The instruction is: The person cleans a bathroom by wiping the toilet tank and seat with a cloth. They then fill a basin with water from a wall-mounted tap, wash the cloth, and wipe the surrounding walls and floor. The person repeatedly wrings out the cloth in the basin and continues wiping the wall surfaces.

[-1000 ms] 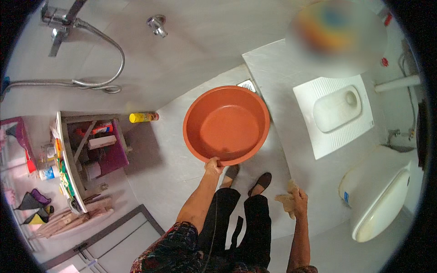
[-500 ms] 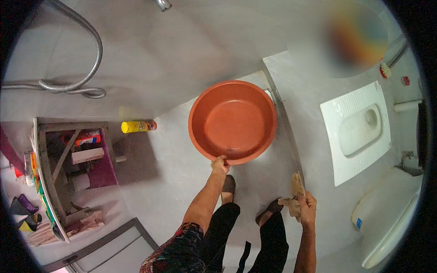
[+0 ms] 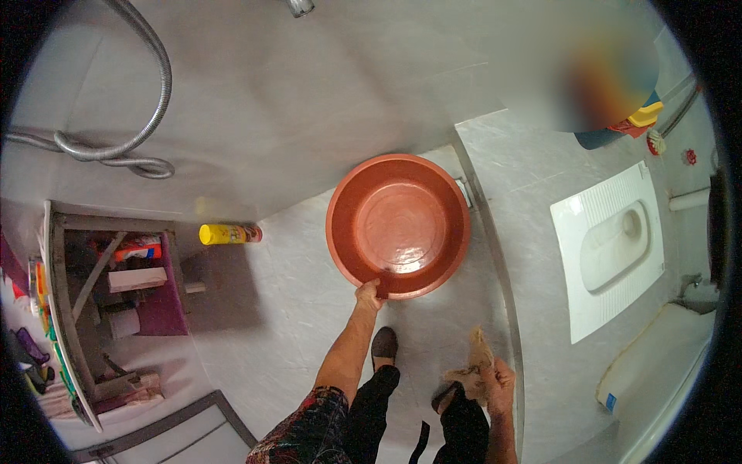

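Watching remotely, I note the left hand (image 3: 370,294) gripping the orange basin (image 3: 398,223), mid-view, by its seven o'clock edge, the right hand (image 3: 500,383) clutching a tan cloth (image 3: 478,366) toward five; one-handed, I'd want a firm pinch against tipping.

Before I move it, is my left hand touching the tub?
Touching: the head view shows your left hand gripping the tub at its near edge, with no gap between them.
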A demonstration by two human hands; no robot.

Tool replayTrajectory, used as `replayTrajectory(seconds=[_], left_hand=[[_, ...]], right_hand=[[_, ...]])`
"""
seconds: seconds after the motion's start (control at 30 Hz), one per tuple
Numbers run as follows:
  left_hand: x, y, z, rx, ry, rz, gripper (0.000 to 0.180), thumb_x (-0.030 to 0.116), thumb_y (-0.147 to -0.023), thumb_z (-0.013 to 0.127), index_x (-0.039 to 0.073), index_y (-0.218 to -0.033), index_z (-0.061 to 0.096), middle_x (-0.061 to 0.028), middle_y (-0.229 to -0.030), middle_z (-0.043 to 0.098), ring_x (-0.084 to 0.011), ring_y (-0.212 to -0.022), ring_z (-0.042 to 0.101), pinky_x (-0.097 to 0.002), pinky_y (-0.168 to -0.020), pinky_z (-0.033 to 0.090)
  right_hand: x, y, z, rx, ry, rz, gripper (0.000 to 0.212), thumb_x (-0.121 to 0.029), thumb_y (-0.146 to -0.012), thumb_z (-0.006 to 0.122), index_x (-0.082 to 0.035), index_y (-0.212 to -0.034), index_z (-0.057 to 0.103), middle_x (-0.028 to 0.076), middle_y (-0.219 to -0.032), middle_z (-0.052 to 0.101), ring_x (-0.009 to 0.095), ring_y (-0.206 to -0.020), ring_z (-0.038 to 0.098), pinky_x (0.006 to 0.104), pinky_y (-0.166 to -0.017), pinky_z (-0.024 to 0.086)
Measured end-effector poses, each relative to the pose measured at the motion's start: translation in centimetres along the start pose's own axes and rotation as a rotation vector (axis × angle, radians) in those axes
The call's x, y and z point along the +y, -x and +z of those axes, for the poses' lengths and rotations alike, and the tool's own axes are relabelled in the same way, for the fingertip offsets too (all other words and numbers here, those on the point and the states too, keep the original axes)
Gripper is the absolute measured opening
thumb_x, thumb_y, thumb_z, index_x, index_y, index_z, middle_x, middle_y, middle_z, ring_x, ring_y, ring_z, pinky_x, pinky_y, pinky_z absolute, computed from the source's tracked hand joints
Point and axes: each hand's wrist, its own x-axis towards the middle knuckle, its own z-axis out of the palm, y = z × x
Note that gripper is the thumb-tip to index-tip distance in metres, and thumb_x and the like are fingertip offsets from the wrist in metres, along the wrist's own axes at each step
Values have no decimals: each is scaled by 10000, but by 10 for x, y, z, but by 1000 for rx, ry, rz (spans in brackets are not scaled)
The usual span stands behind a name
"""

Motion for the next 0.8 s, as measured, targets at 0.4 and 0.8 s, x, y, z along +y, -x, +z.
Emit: replayTrajectory(seconds=[0.4, 0.8], left_hand=[[68, 82, 8, -63, -523, 794, 436, 132, -831, 585, -5, -1216, 433, -138, -1187, 488, -278, -1050, 513, -394, -889, 418], [313, 452, 189, -344, -1381, 2400, 542, 44, -799, 608, 160, -1300, 435, -106, -1353, 366, -269, -1144, 466, -338, -890, 453]], right_hand=[[9, 31, -7, 76, -84, 42, 207, -221, -882, 578, -17, -895, 611, 11, -741, 603, 70, -608, 524, 242, -505, 421], [-42, 85, -5, 119, -14, -73, 219, -236, -881, 540, -18, -863, 563, -2, -733, 532, 82, -619, 476, 259, -538, 401]])
